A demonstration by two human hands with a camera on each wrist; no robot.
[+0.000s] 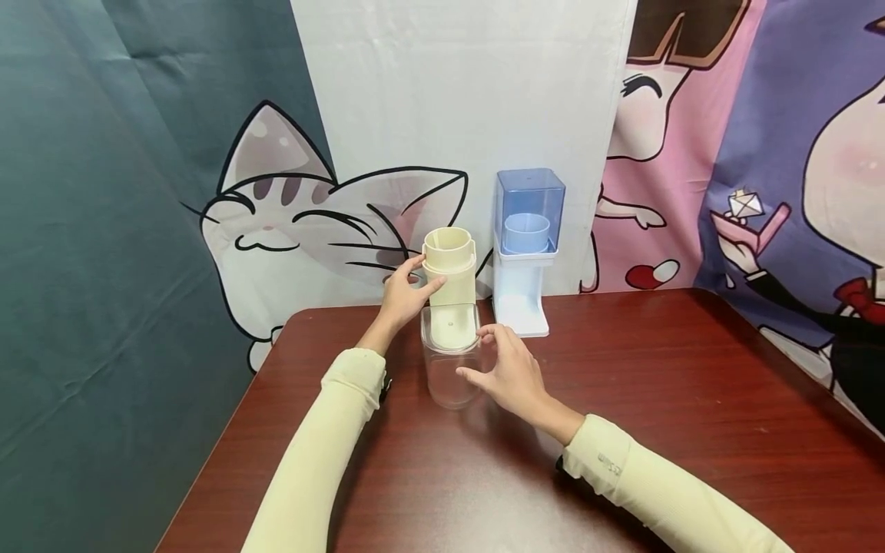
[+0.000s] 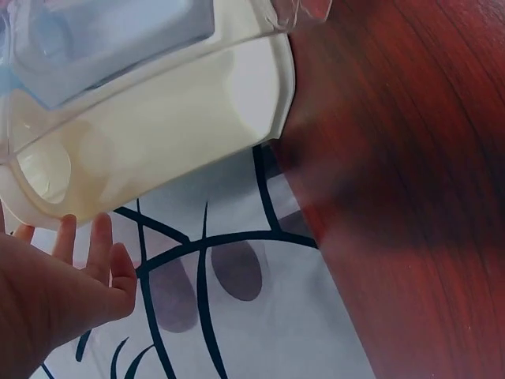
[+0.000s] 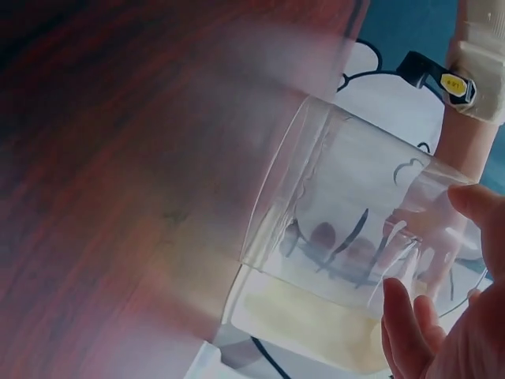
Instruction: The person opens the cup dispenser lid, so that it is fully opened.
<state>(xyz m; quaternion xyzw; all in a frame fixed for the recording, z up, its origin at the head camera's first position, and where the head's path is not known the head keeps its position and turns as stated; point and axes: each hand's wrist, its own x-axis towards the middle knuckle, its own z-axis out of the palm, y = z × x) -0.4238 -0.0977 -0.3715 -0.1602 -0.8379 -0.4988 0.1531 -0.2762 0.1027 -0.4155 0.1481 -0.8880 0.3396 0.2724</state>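
Observation:
A cream dispenser stand [image 1: 452, 288] with a round cup-like top stands at the back of the table. My left hand [image 1: 404, 298] holds its upper left side, thumb across the front and fingers round the side; in the left wrist view the fingertips meet the edge of the cream body [image 2: 173, 134]. Right in front of the stand is a clear plastic container [image 1: 452, 380], upright with its open rim up. My right hand [image 1: 512, 372] is at the container's right side, thumb and fingers spread wide, fingertips near the rim. In the right wrist view the clear container [image 3: 355, 205] overlaps the stand.
Right of the cream stand is a white dispenser [image 1: 518, 292] with a blue transparent box [image 1: 529, 192] on top. Both stand near the back edge of the reddish-brown wooden table [image 1: 657, 399]. Cartoon-printed cloth [image 1: 387, 77] hangs close behind.

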